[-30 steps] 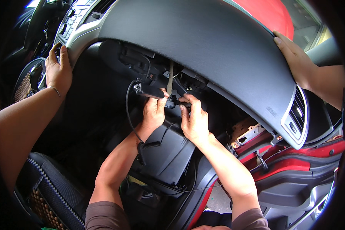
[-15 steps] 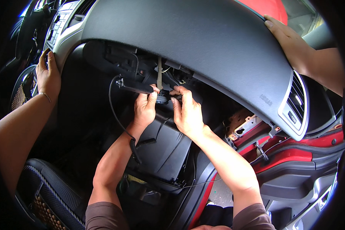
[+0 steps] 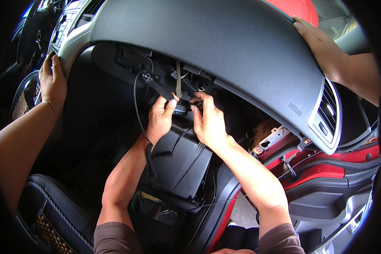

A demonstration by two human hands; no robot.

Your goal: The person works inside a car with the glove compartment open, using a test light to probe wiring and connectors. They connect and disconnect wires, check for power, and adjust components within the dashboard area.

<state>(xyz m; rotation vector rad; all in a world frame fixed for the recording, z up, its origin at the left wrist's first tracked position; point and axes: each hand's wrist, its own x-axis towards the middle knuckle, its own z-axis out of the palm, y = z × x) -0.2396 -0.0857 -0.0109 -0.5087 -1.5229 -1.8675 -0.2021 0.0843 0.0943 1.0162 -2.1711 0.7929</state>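
A: What is the person's left hand [image 3: 160,120] doing?

B: Its thumb and fingers are pinching the lower end of a black bar [image 3: 160,88], close against the left side of a round black part [image 3: 180,110].

A: And the right hand [image 3: 209,122]?

B: It is coming in from the opposite side, thumb and forefinger pinching at the right edge of the round black part — the fingertips are hiding exactly what is sitting between them.

A: Where is that part sitting, then?

B: Between the two hands, at the lower end of a greyish strip [image 3: 178,80] that is hanging below the edge of the dashboard [image 3: 199,34].

A: What is running off the bar?

B: A black cable [image 3: 136,99] is looping from its upper end down to a coiled cord [image 3: 150,156] by the left forearm. A dark box-like panel [image 3: 182,163] is showing between the forearms.

A: Is anyone else reaching in?

B: Yes — a braceleted hand [image 3: 53,82] is resting against the console trim [image 3: 74,46] at far left, and another hand [image 3: 321,46] is holding the dashboard's upper right edge.

A: And farther out?

B: An air vent [image 3: 327,112] is facing outward at the dashboard's right end, a metal bracket [image 3: 271,139] is showing underneath, and a dark seat [image 3: 65,207] is filling the lower left
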